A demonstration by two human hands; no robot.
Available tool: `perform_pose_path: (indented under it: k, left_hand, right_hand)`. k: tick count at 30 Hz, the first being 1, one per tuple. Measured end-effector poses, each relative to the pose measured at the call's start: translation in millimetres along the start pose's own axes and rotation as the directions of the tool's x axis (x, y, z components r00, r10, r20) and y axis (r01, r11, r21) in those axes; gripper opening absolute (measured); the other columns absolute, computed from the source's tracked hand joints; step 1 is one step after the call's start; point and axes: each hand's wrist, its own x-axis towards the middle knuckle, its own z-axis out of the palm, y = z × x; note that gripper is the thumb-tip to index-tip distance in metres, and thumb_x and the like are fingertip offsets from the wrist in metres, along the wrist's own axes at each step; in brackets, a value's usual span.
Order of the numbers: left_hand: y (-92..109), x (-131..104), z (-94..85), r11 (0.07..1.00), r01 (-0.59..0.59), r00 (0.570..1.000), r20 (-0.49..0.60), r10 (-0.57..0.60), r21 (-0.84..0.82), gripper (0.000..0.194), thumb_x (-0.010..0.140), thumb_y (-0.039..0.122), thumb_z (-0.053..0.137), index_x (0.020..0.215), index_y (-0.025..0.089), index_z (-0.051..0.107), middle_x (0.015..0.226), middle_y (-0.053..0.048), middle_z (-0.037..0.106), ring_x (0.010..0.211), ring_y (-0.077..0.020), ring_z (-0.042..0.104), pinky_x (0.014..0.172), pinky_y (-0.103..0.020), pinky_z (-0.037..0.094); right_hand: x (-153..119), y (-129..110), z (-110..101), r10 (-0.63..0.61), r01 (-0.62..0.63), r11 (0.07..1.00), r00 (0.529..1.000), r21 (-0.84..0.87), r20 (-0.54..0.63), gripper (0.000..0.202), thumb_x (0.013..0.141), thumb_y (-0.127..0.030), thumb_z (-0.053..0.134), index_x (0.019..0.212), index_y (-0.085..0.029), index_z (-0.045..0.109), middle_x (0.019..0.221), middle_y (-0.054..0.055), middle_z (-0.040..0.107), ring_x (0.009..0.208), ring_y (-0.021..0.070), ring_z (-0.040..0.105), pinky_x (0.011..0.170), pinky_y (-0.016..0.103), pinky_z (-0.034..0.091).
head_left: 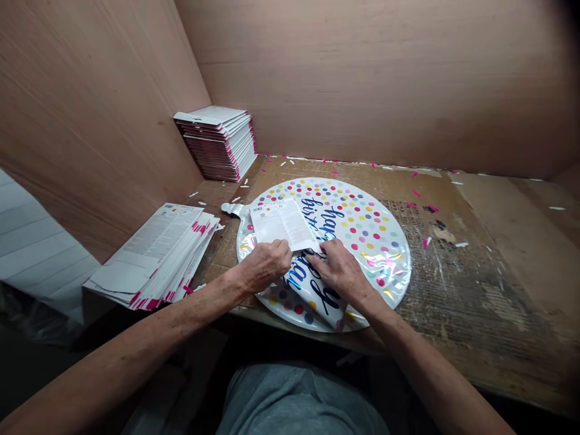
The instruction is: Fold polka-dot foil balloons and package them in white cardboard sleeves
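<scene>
A white printed card packet [281,222] lies tilted over a round foil balloon [369,232] with coloured dots and blue "happy birthday" lettering. My left hand [272,264] is closed on the packet's near edge, fingers curled. My right hand [339,270] pinches at the packet's near right corner, its thumb beneath. Below the packet, between my hands, the balloon foil is creased and raised; I cannot tell if this is a separate folded piece. The balloon's filling neck [231,209] points left. My fingers partly hide the packet's near edge.
At left, a fanned stack of printed packets [158,248] overhangs the worn cardboard-covered table [489,284]. A taller packet stack [220,142] stands in the back corner against the wooden panels [362,78]. Pink and white paper scraps [417,193] are scattered about.
</scene>
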Motion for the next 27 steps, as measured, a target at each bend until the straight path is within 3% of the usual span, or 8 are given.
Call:
perform_pose_path:
  k: [5,7,9,12,15,17,24,27]
  left_hand:
    - [-7.7,-6.0,-8.0,0.996,-0.075,0.997,-0.027,0.074,-0.043,0.025,0.093,0.005,0.040,0.088,0.012,0.064,0.090,-0.013,0.067,0.085,-0.0244,0.066,0.072,-0.036,0.055]
    - [-3.4,-9.5,-3.1,0.988,0.048,0.983,-0.171,-0.074,-0.150,0.021,0.095,0.014,0.045,0.095,0.013,0.065,0.100,-0.015,0.069,0.101,-0.0277,0.066,0.085,-0.041,0.055]
    - [6.1,-11.4,6.3,0.901,0.244,0.850,-0.369,-0.376,-0.358,0.032,0.091,0.032,0.059,0.116,0.013,0.060,0.122,-0.018,0.064,0.124,-0.0329,0.056,0.100,-0.047,0.050]
    - [24.0,-7.1,24.6,0.533,0.269,0.569,-0.315,-0.760,-0.802,0.077,0.077,0.050,0.073,0.138,0.015,0.042,0.134,-0.019,0.059,0.127,-0.0321,0.056,0.100,-0.044,0.051]
    - [37.0,4.7,39.8,0.062,0.063,0.587,-0.013,-0.809,-0.996,0.066,0.078,0.048,0.071,0.129,0.015,0.046,0.111,-0.013,0.072,0.096,-0.0245,0.072,0.081,-0.034,0.059]
    - [41.1,12.6,44.9,-0.076,0.012,0.565,0.069,-0.822,-0.997,0.061,0.075,0.045,0.074,0.121,0.014,0.050,0.102,-0.012,0.074,0.087,-0.0234,0.073,0.075,-0.032,0.059]
    - [38.5,32.6,51.5,-0.002,0.134,0.392,0.055,-0.918,-0.991,0.045,0.067,0.034,0.078,0.102,0.016,0.057,0.091,-0.009,0.073,0.083,-0.0246,0.071,0.071,-0.031,0.056]
    - [37.2,38.5,54.8,-0.029,0.097,0.280,0.056,-0.958,-0.995,0.038,0.070,0.028,0.072,0.102,0.015,0.056,0.098,-0.010,0.071,0.088,-0.0233,0.069,0.076,-0.032,0.054]
  right_hand:
    - [8.3,-1.2,-1.7,0.104,-0.104,0.994,0.995,-0.021,-0.010,0.019,0.096,-0.036,0.047,0.094,-0.020,0.058,0.089,0.008,0.068,0.084,0.0226,0.061,0.068,0.030,0.037]
    - [6.0,-3.0,-2.1,0.151,-0.148,0.988,0.986,0.044,-0.068,0.019,0.096,-0.036,0.046,0.096,-0.020,0.057,0.088,0.008,0.069,0.082,0.0230,0.062,0.067,0.030,0.036]
    - [3.4,-3.7,-3.7,0.212,-0.191,0.966,0.971,0.172,-0.111,0.020,0.095,-0.038,0.045,0.096,-0.021,0.056,0.084,0.006,0.069,0.077,0.0227,0.062,0.065,0.030,0.037]
    - [1.9,-3.0,-7.4,0.232,-0.168,0.923,0.961,0.348,-0.153,0.023,0.093,-0.042,0.044,0.093,-0.022,0.055,0.082,0.005,0.068,0.073,0.0222,0.061,0.065,0.030,0.039]
    - [1.1,-0.6,-8.3,0.219,-0.123,0.893,0.959,0.433,-0.178,0.027,0.091,-0.045,0.046,0.094,-0.021,0.056,0.088,0.007,0.070,0.077,0.0226,0.062,0.069,0.032,0.042]
    - [-0.4,2.8,-6.6,0.237,-0.124,0.867,0.955,0.483,-0.181,0.031,0.091,-0.048,0.047,0.100,-0.020,0.058,0.096,0.008,0.071,0.083,0.0231,0.063,0.074,0.033,0.044]
    - [-12.0,13.9,-4.5,0.260,-0.141,0.861,0.948,0.489,-0.183,0.051,0.094,-0.056,0.045,0.119,-0.014,0.059,0.111,0.016,0.070,0.095,0.0276,0.066,0.081,0.042,0.052]
    - [-30.6,9.9,-3.4,-0.081,0.165,0.957,0.942,0.238,-0.326,0.075,0.090,-0.060,0.052,0.142,-0.007,0.043,0.146,0.027,0.046,0.130,0.0354,0.051,0.101,0.052,0.046]
